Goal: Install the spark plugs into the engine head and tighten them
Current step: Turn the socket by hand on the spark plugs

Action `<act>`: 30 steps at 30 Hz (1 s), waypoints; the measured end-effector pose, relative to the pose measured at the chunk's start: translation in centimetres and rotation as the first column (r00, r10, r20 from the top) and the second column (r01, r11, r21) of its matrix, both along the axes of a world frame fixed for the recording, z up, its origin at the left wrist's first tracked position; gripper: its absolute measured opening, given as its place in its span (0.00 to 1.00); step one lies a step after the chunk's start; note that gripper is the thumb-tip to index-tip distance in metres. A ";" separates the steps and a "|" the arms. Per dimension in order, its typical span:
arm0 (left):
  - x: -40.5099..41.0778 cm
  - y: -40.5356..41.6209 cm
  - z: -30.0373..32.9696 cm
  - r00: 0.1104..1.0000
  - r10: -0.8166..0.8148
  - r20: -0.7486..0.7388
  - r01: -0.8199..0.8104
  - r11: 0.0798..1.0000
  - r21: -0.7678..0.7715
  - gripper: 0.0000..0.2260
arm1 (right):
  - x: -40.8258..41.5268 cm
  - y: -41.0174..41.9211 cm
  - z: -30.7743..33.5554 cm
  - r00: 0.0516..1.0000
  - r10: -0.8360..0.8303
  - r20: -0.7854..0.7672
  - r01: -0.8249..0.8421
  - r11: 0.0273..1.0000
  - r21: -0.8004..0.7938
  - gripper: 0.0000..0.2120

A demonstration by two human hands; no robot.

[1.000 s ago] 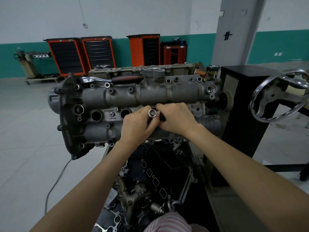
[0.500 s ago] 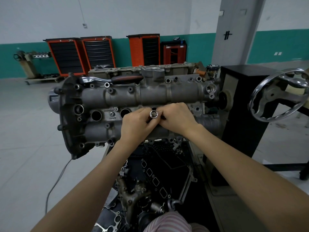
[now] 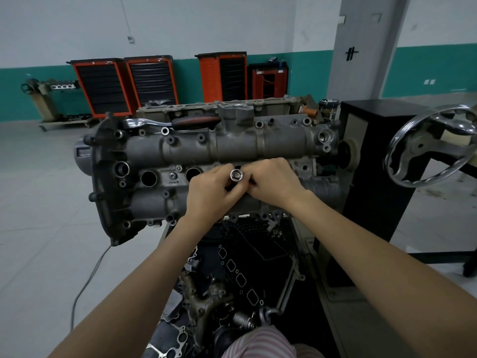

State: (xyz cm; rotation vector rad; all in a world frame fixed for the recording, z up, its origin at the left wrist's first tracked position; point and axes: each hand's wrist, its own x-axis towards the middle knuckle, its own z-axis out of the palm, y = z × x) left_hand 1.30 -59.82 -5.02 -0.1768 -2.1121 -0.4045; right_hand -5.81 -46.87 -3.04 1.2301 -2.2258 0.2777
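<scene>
Steel socket (image 3: 236, 174), pinched by left hand (image 3: 210, 193) and right hand (image 3: 275, 180), enters the engine head (image 3: 206, 148)'s third well; two wells (image 3: 149, 178) gape empty, ratchet (image 3: 175, 122) untouched.

Over the last second both hands have shifted slightly up the engine head (image 3: 232, 148), toward its third plug hole (image 3: 238, 167). The chrome socket (image 3: 236, 174) gripped by the left hand (image 3: 210, 191) has risen with them, its open end now just below that hole, and the right hand (image 3: 273, 180) has closed in tighter against the socket, so less of the dark piece beneath its fingers shows
</scene>
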 end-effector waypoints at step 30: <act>0.1 0.0 0.0 1.000 0.020 -0.017 -0.021 0.999 -0.045 0.16 | 0.6 0.1 0.2 0.999 0.036 -0.035 -0.040 0.994 -0.098 0.07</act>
